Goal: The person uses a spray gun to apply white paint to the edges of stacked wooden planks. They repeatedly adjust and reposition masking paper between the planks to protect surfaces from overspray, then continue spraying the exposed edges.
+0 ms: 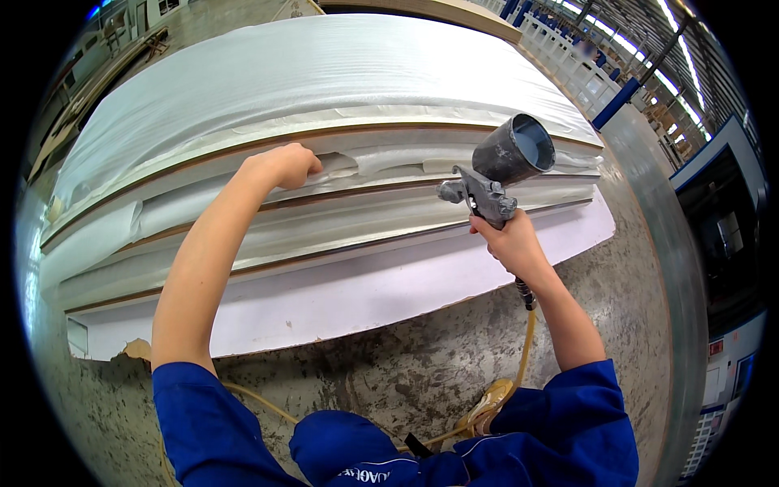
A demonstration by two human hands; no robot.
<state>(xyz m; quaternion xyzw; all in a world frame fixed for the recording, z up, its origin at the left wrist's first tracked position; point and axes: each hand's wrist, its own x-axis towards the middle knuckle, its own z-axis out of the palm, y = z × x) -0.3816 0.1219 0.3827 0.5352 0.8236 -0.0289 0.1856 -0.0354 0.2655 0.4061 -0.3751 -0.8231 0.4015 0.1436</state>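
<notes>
My right hand [517,245] is wrapped round the handle of a grey spray gun [485,199], held over the front of a stack of long panels. A dark cup [514,151] with bluish-grey liquid inside sits on top of the gun. My left hand [286,166] is closed at the stack's front side, fingers curled against loose white foam wrap [389,159]. What those fingers hold, if anything, is hidden. Brown panel edges [349,191] show between the layers of wrap. White sheeting [324,69] covers the top of the stack.
A white board [341,302] lies under the stack, its near edge chipped. A yellow hose [527,341] runs from the gun down past my shoe [487,403] across the stained concrete floor [389,357]. At right stands a dark-fronted machine [722,235]; a blue post [617,104] rises beyond.
</notes>
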